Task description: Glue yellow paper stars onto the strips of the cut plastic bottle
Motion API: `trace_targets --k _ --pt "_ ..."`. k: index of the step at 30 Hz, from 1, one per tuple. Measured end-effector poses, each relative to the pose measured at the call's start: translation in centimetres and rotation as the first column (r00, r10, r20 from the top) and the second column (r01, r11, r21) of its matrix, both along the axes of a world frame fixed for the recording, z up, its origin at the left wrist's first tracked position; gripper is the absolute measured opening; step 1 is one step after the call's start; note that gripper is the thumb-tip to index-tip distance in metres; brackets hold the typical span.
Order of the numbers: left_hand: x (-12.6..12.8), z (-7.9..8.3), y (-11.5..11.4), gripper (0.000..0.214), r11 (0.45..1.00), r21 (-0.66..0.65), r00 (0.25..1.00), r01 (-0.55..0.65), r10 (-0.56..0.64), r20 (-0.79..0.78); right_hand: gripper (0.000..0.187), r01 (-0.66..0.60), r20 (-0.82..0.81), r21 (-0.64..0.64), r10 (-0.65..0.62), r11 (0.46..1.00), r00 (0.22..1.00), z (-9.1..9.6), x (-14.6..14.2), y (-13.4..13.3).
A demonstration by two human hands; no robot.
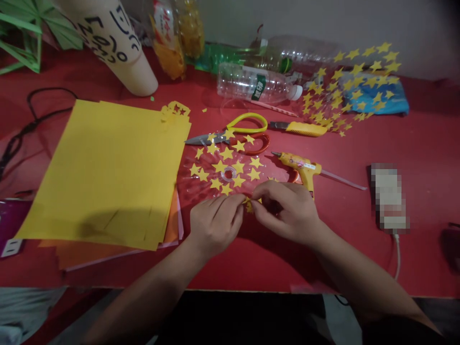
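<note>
A small yellow paper star is pinched between the fingertips of both hands, low over the front of the table. My left hand is closed, thumb and forefinger meeting at the star's left side. From the right, my right hand grips it with bent fingers, partly hiding it. Just beyond them lies a clear plastic piece, seemingly a cut bottle part, with several yellow stars on its flared strips. A second clear piece covered with stars stands at the back right.
Behind the hands lie scissors, a utility knife and a yellow glue gun with a glue stick. Yellow paper sheets are stacked at left. Plastic bottles and a white tumbler line the back; a blurred phone-like device is at right.
</note>
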State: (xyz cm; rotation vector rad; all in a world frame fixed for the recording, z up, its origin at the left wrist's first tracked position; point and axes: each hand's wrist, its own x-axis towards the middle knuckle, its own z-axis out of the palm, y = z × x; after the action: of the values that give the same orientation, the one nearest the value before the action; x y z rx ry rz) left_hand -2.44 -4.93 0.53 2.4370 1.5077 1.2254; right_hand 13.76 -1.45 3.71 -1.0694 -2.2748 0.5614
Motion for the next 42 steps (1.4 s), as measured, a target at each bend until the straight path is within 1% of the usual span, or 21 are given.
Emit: trace_targets --k 5,8,11,13,19,23,27,32,38,40,42 --pt "0.08 0.23 0.11 0.008 1.000 -0.001 1.000 -0.009 0.009 -0.014 0.007 0.036 -0.042 -0.112 -0.041 0.993 0.998 0.18 -0.16 -0.21" --pt "0.11 0.21 0.15 0.007 1.000 0.016 1.000 -0.005 0.005 -0.009 0.007 0.058 -0.065 -0.196 -0.072 0.979 0.995 0.30 -0.27 -0.34" --pt "0.08 0.09 0.15 0.008 1.000 0.008 1.000 -0.002 0.002 0.007 0.006 0.063 -0.083 -0.254 -0.087 0.965 0.993 0.42 -0.35 -0.42" --pt "0.06 0.02 0.12 0.009 1.000 -0.002 1.000 -0.001 0.001 0.011 0.007 0.064 -0.092 -0.269 -0.092 0.961 0.992 0.44 -0.40 -0.45" --pt "0.03 -0.01 0.10 0.009 1.000 -0.014 1.000 -0.005 0.005 0.011 0.011 0.099 -0.100 -0.243 -0.127 0.965 0.987 0.18 -0.50 -0.31" --pt "0.03 0.03 0.19 0.010 1.000 -0.028 1.000 -0.010 0.010 0.018 0.014 0.115 -0.101 -0.285 -0.150 0.952 0.984 0.34 -0.52 -0.14" --pt "0.01 0.01 0.20 0.010 0.999 -0.039 1.000 -0.008 0.009 0.020 0.013 0.103 -0.105 -0.324 -0.144 0.940 0.984 0.61 -0.50 -0.10" --pt "-0.05 0.07 0.19 0.010 0.999 -0.049 1.000 -0.001 0.002 0.027 0.013 0.095 -0.102 -0.274 -0.127 0.957 0.987 0.44 -0.45 -0.17" --pt "0.02 0.09 0.20 0.012 0.998 -0.055 1.000 0.001 0.001 0.022 0.013 0.086 -0.037 -0.131 -0.092 0.988 0.995 0.23 -0.51 -0.26" --pt "-0.01 0.00 0.19 0.011 0.999 -0.053 1.000 -0.005 0.006 0.029 0.011 0.095 -0.026 -0.042 -0.096 0.995 0.995 0.33 -0.39 -0.30" --pt "-0.07 -0.11 0.20 0.011 0.999 -0.046 0.999 -0.011 0.013 0.050 0.009 0.056 -0.013 0.101 -0.055 0.993 0.998 0.44 -0.21 -0.33"
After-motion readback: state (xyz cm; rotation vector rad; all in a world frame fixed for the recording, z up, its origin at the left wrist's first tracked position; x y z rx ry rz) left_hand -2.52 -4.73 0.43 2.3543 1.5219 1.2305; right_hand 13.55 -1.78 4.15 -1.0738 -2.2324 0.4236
